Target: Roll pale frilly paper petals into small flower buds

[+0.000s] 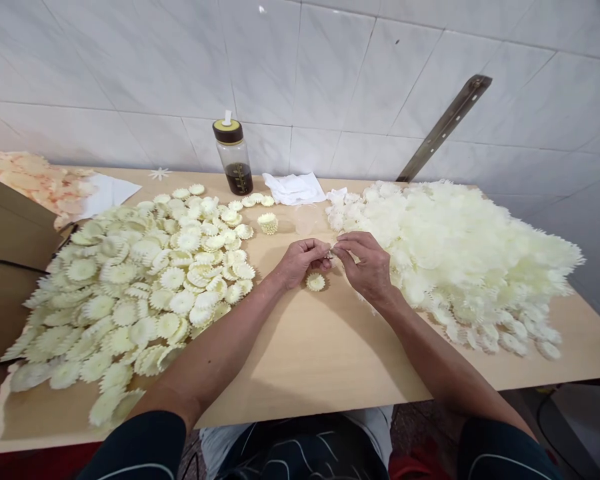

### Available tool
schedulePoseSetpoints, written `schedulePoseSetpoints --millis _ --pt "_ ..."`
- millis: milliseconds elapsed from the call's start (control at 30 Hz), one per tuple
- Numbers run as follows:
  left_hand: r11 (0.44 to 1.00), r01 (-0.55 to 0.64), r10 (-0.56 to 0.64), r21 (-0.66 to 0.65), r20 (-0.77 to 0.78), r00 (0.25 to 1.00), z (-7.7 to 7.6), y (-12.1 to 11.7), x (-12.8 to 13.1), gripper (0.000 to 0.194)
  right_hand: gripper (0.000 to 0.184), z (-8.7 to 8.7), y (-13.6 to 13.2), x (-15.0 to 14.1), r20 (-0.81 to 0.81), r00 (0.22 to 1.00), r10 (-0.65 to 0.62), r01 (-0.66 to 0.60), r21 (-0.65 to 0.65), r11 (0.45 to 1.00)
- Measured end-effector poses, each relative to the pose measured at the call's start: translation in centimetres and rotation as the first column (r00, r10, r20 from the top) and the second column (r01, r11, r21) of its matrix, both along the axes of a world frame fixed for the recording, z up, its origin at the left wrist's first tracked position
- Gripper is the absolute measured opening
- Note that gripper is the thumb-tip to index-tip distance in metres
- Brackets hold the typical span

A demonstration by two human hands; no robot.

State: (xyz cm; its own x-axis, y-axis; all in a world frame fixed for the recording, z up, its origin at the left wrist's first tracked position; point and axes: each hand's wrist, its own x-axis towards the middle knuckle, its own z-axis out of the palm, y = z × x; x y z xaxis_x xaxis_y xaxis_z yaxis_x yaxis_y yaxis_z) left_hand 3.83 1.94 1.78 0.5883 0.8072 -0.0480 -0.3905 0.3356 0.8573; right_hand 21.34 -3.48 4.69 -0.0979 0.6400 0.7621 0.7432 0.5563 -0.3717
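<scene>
My left hand [300,261] and my right hand [366,265] meet at the middle of the wooden table [325,353], fingertips pinched together on a small pale petal piece [331,253] that is mostly hidden. A cream round flower piece [315,282] lies on the table just below my left hand. Left of my hands spreads a wide layer of flat cream flower discs [140,293]. To the right sits a big heap of loose white petal pieces [460,253], close to my right hand.
A clear bottle with dark liquid and a brown cap [234,159] stands by the tiled wall. A white cloth [294,188] lies next to it. A cardboard box [10,253] is at the left, peach-coloured petals [40,180] behind it. A metal bar [445,127] leans on the wall.
</scene>
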Motion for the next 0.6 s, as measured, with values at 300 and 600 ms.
schedulePoseSetpoints --millis 300,600 --pt "0.996 -0.075 0.077 0.042 -0.033 0.997 0.3 -0.2 0.2 0.050 0.014 0.1 -0.6 -0.9 -0.133 0.990 -0.048 0.037 -0.083 0.996" --pt "0.998 -0.042 0.040 0.041 0.034 0.999 1.0 -0.8 0.7 0.051 0.010 1.4 -1.4 -1.6 -0.187 0.980 -0.066 0.054 -0.070 0.996"
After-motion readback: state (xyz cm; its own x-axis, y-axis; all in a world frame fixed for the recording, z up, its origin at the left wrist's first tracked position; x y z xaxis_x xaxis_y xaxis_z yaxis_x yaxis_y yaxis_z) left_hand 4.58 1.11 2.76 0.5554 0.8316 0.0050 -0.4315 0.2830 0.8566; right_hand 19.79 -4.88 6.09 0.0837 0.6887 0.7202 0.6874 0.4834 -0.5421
